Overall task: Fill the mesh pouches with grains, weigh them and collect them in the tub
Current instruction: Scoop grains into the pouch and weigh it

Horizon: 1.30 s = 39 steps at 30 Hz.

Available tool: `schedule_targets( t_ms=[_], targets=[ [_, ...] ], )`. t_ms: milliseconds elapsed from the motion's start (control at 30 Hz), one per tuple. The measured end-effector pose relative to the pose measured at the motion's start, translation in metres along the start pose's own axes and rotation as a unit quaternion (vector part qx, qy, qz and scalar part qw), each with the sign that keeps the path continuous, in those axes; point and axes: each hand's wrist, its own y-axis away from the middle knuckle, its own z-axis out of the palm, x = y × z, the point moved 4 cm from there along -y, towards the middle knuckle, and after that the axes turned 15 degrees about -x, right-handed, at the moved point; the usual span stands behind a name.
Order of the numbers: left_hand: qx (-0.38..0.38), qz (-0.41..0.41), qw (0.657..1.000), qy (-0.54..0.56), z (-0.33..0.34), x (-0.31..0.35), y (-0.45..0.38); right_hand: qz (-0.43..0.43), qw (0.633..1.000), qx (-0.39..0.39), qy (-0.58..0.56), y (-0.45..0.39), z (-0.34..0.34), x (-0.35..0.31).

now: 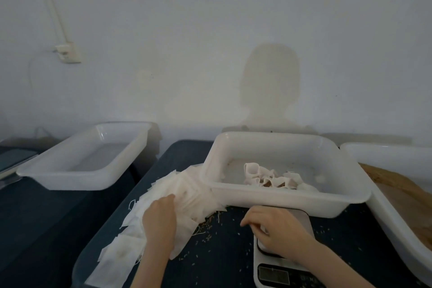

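A heap of flat white mesh pouches (pixel 187 192) lies on the dark table. My left hand (pixel 161 220) rests on the heap, fingers curled into the pouches. My right hand (pixel 278 227) hovers over the scale's platform (pixel 301 217), fingers curled; whether it holds anything I cannot tell. The white scale (pixel 275 273) has its display at the bottom edge. Behind it stands a white tub (pixel 233 192) with several filled pouches (pixel 268 177) inside. A tub of brown grains (pixel 395 184) sits at the right.
An empty white tub (pixel 46 170) stands at the back left. Loose grains (pixel 210 238) are scattered on the dark table between the heap and the scale. A wall socket (pixel 67 54) hangs on the white wall behind.
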Motion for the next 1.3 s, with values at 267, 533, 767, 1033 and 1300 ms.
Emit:
schedule_targets(
  t_ms=[267, 533, 767, 1033, 1300],
  targets=[
    [0.091, 0.010, 0.982, 0.164, -0.028, 0.007, 0.011, 0.050, 0.998, -0.011, -0.044, 0.002, 0.006, 0.001],
    [0.087, 0.067, 0.925, 0.363, -0.057, 0.033, 0.042, 0.089, 0.964, 0.018, -0.249, 0.000, -0.001, -0.016],
    [-0.004, 0.170, 0.875, 0.453, -0.050, 0.080, 0.070, 0.091, 0.875, 0.081, -0.468, -0.007, -0.021, -0.033],
    [-0.079, 0.237, 0.884, 0.396, -0.028, 0.132, 0.088, 0.174, 0.825, 0.145, -0.518, 0.010, -0.017, -0.004],
    [-0.078, 0.298, 0.885, 0.348, -0.025, 0.159, 0.095, 0.182, 0.841, 0.160, -0.483, 0.025, -0.023, 0.016]
  ],
)
